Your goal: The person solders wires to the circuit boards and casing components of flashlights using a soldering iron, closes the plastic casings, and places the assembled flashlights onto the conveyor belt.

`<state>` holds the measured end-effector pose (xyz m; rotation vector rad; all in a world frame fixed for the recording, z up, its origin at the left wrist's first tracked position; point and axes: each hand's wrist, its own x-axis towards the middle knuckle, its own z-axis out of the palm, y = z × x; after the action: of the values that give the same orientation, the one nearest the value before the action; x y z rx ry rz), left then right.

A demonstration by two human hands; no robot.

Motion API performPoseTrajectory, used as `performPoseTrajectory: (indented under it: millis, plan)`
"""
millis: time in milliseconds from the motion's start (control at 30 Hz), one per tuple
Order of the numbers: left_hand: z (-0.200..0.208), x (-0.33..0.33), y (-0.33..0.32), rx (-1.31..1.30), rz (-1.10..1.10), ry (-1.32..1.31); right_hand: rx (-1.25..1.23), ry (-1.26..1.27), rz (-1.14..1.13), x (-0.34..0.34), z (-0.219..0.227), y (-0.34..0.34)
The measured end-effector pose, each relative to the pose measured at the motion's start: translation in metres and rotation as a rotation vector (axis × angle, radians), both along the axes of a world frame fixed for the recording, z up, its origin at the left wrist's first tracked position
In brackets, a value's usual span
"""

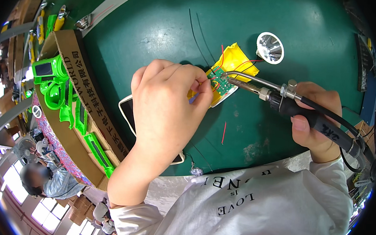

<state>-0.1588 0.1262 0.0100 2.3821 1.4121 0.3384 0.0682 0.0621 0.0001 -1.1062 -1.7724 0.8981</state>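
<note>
My right hand (322,143) is wrapped round the black handle of a soldering iron (299,109), which has a thin metal feed tube along its side. Its tip meets a small green circuit board (226,87) lying by a yellow plastic housing (235,58). My left hand (168,93) is closed in a pinch at the board's left edge, on what looks like a thin red wire (212,79). Red and black wires run from the board. One red wire leads toward a round reflector (270,48) with a white rim. My left fingers partly hide the board.
A cardboard box (78,65) with green plastic housings (55,95) stands at the left. A white-edged dark device (128,110) lies partly under my left wrist. A loose red wire piece (224,133) and a small bulb-like part (196,170) lie on the green tabletop (259,134).
</note>
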Motion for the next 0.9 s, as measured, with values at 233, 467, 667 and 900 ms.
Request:
performPoseTrajectory:
  millis: [233, 467, 667, 900]
  plan:
    - [0.0011, 0.0003, 0.0004, -0.002, -0.003, 0.004, 0.055, 0.080, -0.095, -0.0081, -0.0057, -0.0022]
    - [0.0002, 0.0009, 0.0005, 0.000, -0.008, -0.005, -0.015, 0.069, -0.088, -0.0081, -0.0035, -0.0029]
    - [-0.0008, 0.0004, 0.0006, 0.006, -0.010, -0.005, 0.007, 0.085, -0.087, -0.0086, -0.0060, -0.0022]
    - [-0.0001, 0.0001, 0.0007, 0.001, -0.016, 0.007, 0.042, -0.016, 0.014, -0.0009, -0.0029, 0.0020]
